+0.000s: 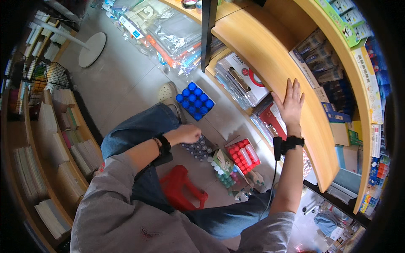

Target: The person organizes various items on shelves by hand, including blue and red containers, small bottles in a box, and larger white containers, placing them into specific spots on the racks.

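Observation:
My right hand [289, 104] lies palm down with fingers spread on the bare wooden shelf [316, 148]. My left hand [186, 133] is curled, over a group of grey-capped bottles [199, 148] on the floor. Its fingertips are turned away, so whether it holds one of them is hidden. Beyond it, near my shoe [167, 93], stands a box of blue-capped bottles [195, 101]. To the right are a box of red-capped bottles [240, 155], two of them lying on top, and some green-capped bottles [226, 180] beside an opened carton [223, 161].
A red plastic stool [180, 186] stands between my legs. Clipboards and folders [237, 79] fill the shelf below. Boxed goods [337, 112] line the upper shelf. A black metal post [208, 34] rises beside plastic-wrapped bags [171, 28]. Bookshelves [47, 136] curve along the left.

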